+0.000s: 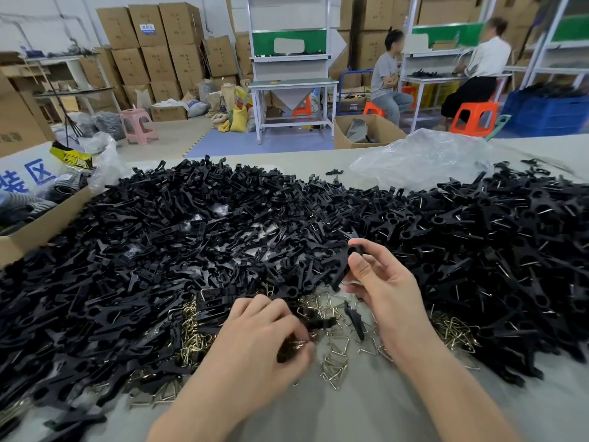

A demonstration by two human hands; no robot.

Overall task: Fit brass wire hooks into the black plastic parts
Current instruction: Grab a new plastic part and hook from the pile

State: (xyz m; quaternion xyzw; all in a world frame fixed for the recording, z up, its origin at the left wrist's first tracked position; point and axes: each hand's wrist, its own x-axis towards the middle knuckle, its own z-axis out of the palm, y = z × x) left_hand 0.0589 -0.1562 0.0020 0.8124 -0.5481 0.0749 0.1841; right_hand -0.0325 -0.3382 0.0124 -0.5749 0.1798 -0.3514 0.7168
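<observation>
One black plastic part (pixel 345 266) pinched in right hand (pixel 382 282), left hand (pixel 264 339) gripping brass wire hooks (pixel 294 344).

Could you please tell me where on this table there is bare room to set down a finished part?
Bare table shows between the forearms, below the loose brass wire hooks. Another free strip lies at the far edge, left of the clear plastic bag. Elsewhere the pile of black plastic parts crowds the surface.
</observation>
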